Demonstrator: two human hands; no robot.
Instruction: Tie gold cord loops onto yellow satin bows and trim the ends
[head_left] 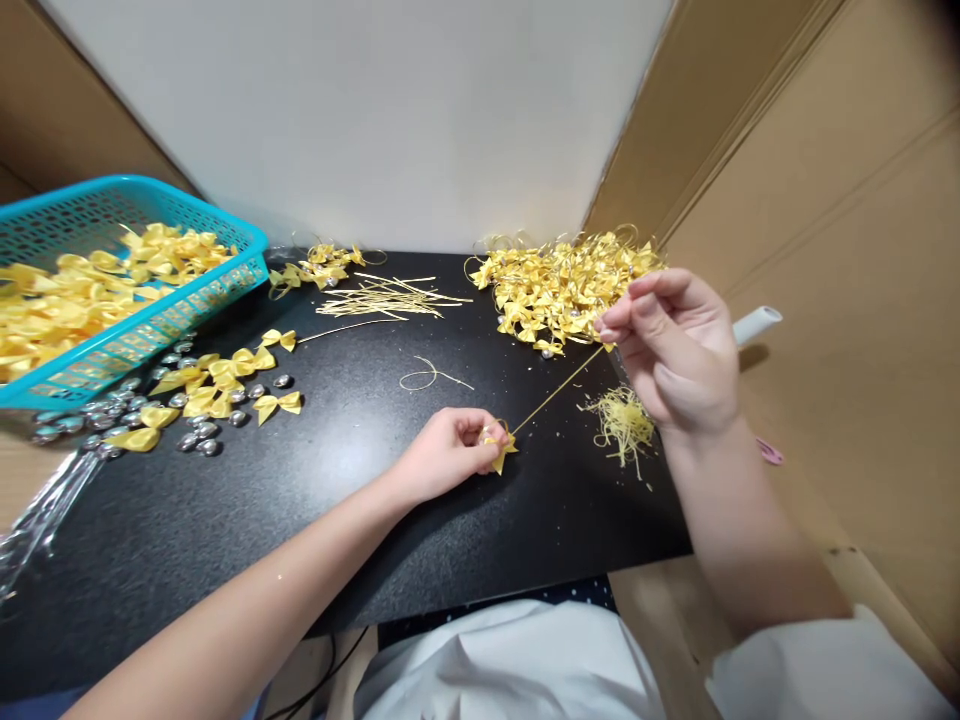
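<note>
Low over the black table, my left hand pinches a yellow ribbon bow, part of it hidden by the fingers. A thin gold cord runs taut from the bow up and to the right. My right hand is raised, thumb and fingers pressed together on the cord's far end. Behind it lies a heap of finished-looking bows with gold loops. A small tangle of yellow cord scraps lies below the right hand. One loose looped cord rests left of the bow.
A turquoise basket of yellow bows stands at the left. Before it lie silver bells or beads and loose bows. Cut gold cords lie near the back wall. Cardboard rises on the right.
</note>
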